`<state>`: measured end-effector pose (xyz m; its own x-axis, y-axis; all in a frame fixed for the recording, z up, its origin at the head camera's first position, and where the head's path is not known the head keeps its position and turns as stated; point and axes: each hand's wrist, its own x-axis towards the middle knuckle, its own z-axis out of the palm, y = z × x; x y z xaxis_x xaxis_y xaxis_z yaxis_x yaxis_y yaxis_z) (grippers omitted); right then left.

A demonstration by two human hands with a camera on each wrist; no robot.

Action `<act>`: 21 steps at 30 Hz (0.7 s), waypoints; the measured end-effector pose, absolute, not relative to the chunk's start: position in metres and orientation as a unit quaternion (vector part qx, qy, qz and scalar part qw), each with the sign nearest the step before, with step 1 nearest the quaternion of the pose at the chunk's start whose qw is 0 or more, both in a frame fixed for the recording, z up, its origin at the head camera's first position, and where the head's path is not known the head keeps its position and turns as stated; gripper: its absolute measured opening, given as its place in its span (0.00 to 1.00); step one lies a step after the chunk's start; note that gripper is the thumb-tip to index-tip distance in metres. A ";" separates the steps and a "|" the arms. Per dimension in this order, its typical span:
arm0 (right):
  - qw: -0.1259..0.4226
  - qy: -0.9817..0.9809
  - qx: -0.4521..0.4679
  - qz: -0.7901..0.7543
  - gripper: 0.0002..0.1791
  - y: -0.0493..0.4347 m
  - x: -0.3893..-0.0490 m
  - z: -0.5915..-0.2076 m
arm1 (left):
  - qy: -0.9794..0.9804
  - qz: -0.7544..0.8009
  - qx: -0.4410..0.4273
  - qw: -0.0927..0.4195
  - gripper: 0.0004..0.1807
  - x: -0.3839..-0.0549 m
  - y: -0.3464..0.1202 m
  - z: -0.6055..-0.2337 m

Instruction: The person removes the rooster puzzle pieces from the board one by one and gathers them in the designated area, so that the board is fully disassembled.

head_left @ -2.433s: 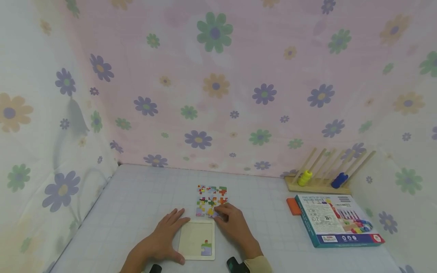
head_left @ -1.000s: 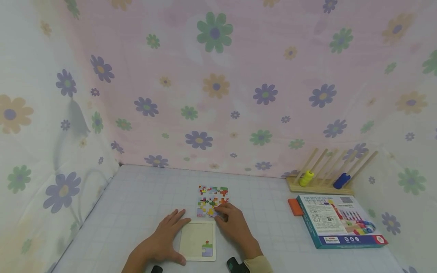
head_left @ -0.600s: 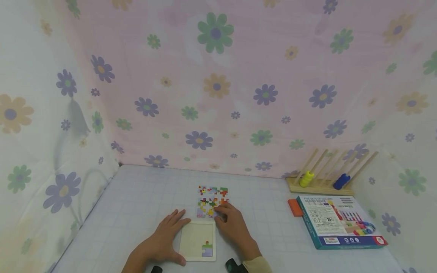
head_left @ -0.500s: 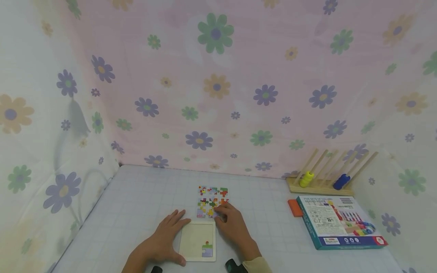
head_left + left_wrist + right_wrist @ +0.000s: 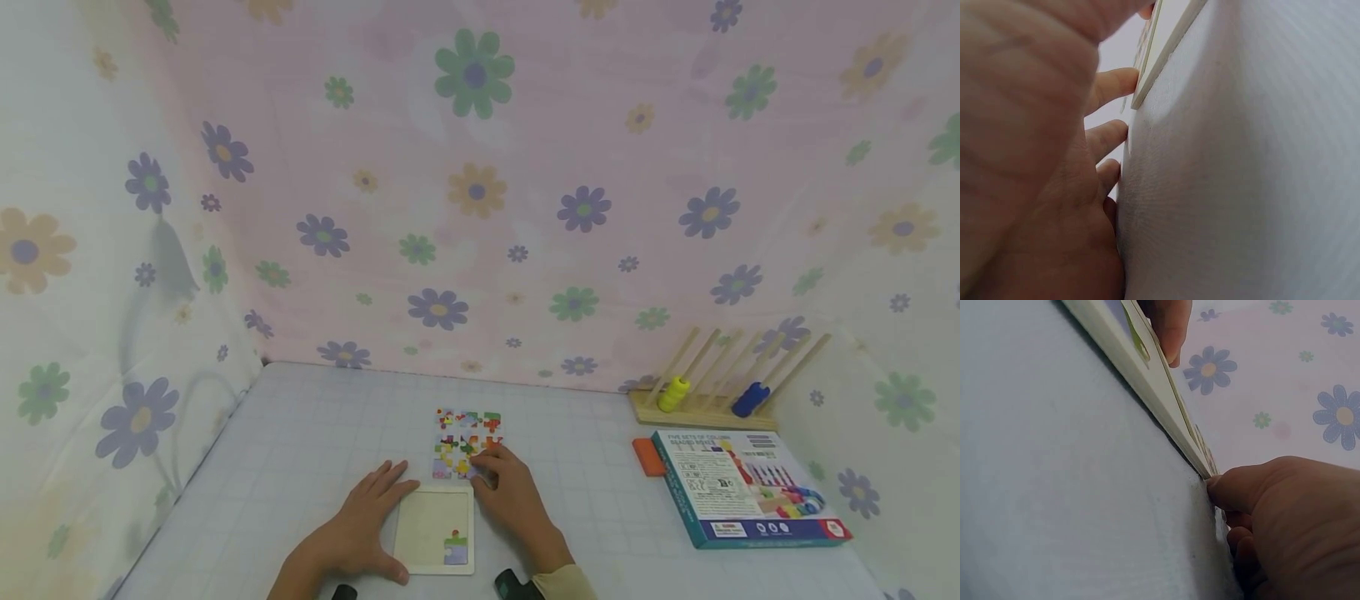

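My left hand [image 5: 356, 523] lies spread along the left side of a pale square puzzle tray [image 5: 470, 517]. Its index fingertip touches the tray's far left corner, and its thumb is at the near left corner. One green and purple puzzle piece [image 5: 455, 554] sits in the tray's near right corner. Beyond the tray, several colourful jigsaw pieces [image 5: 446, 446] lie in rows. My right hand [image 5: 517, 496], fingers curled, pinches the right side of a puzzle piece [image 5: 462, 470] in the nearest row, partly covering it. The right wrist view shows its thumb [image 5: 1235, 486] by the tray's far corner.
At the right lies a boxed bead toy [image 5: 750, 492], with an orange block [image 5: 648, 457] against its left side. Behind stands a wooden peg rack [image 5: 705, 412] with yellow beads [image 5: 672, 393] and blue beads [image 5: 748, 398]. Floral cloth walls [image 5: 480, 250] enclose the table.
Both hands, the tray and the puzzle pieces keep their places. Only a slight shift of the head view shows between the earlier frames and now.
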<state>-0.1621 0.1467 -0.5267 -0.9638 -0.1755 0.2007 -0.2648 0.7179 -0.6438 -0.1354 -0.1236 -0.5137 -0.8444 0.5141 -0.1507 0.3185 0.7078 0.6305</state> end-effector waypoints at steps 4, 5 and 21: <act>0.058 -0.924 0.118 0.359 0.12 0.147 -0.161 -0.525 | 0.910 0.308 0.230 0.159 0.65 -0.134 -0.123 -0.512; 0.058 -0.924 0.118 0.359 0.12 0.147 -0.161 -0.524 | 0.910 0.307 0.229 0.159 0.65 -0.134 -0.123 -0.511; 0.071 -0.920 0.119 0.367 0.14 0.148 -0.162 -0.529 | 0.913 0.303 0.223 0.159 0.65 -0.134 -0.122 -0.512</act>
<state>-0.1624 0.1479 -0.5288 -0.9616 -0.1678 0.2172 -0.2712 0.7029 -0.6576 -0.1338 -0.1223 -0.5115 -0.8497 0.5036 -0.1561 0.3107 0.7175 0.6235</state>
